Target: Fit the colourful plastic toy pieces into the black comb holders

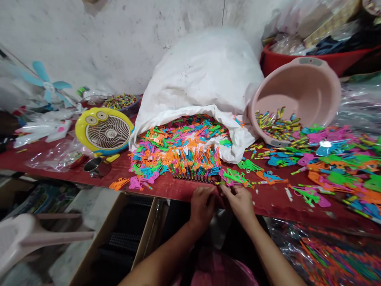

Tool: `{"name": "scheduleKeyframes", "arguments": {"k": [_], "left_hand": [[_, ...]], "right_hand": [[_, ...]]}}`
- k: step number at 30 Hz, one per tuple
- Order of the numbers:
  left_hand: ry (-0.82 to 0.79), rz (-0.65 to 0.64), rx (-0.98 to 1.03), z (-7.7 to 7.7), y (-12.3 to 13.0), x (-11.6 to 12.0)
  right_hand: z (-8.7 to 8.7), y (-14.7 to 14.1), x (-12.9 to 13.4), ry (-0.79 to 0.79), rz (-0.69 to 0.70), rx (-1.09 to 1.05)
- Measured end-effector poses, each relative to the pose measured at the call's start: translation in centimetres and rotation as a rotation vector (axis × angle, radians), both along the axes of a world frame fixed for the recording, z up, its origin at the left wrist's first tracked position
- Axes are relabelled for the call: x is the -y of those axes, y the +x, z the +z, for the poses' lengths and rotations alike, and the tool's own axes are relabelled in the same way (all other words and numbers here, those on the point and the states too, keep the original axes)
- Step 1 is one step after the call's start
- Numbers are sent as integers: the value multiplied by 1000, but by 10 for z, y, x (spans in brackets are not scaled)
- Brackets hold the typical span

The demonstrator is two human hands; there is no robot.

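Note:
My left hand (pixel 202 204) is at the table's front edge, its fingers curled together near the right end of a black rack (pixel 193 178) with a row of holes. My right hand (pixel 239 201) is just beside it, thumb and fingers closed. Something small and dark lies between the two hands, too unclear to name. A small yellow tube tip (pixel 219 183) shows by the right fingertips. Upright in the rack stand several flat plastic pieces (pixel 193 159) in orange, green, blue and pink. Behind, a heap of similar pieces (pixel 178 131) spills from a white sack (pixel 202 75).
A pink basin (pixel 312 87) lies tipped, with small striped tubes (pixel 276 123) spilling out. Colourful plastic pieces (pixel 342 171) cover the table's right side. A yellow fan (pixel 104 131) and a metal cup (pixel 97 167) stand left. Below is a carton (pixel 145 234) of black racks.

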State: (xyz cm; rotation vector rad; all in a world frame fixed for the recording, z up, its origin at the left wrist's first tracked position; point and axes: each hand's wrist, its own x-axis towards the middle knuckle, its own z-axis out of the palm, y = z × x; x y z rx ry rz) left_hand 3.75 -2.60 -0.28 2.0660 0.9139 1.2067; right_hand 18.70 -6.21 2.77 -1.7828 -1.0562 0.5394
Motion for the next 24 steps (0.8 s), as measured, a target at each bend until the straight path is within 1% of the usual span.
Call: {"name": "scheduleKeyframes", "arguments": {"k": [4, 6, 8, 9, 11, 13, 14, 15, 17, 19, 22, 24], "left_hand": [[-7, 54, 25, 2, -12, -3], [-28, 75, 32, 7, -18, -4], [-20, 98, 33, 16, -25, -5], [5, 123, 26, 23, -29, -6], [104, 218, 7, 39, -36, -9], [232, 342, -17, 59, -42, -17], [289, 383, -29, 70, -43, -22], [327, 395, -53, 79, -43, -28], [364, 359, -140, 95, -41, -43], [360, 270, -236, 104, -37, -57], [353, 139, -348, 105, -30, -72], [361, 103, -405, 102, -28, -75]], "right_hand": [[-9, -7, -7, 6, -27, -4], [-14, -9, -6, 15, -42, 35], [-17, -9, -4, 40, -21, 145], [-18, -9, -2, 57, -2, 211], [-16, -10, 0, 97, 27, 321], [-14, -12, 0, 130, 33, 385], [-14, -14, 0, 139, 29, 409], [-13, -15, 0, 144, 21, 436], [-14, -18, -2, 150, 11, 503], [-16, -20, -4, 160, -8, 571], [-17, -21, -8, 171, -34, 619], [-15, -22, -11, 161, -40, 618]]}}
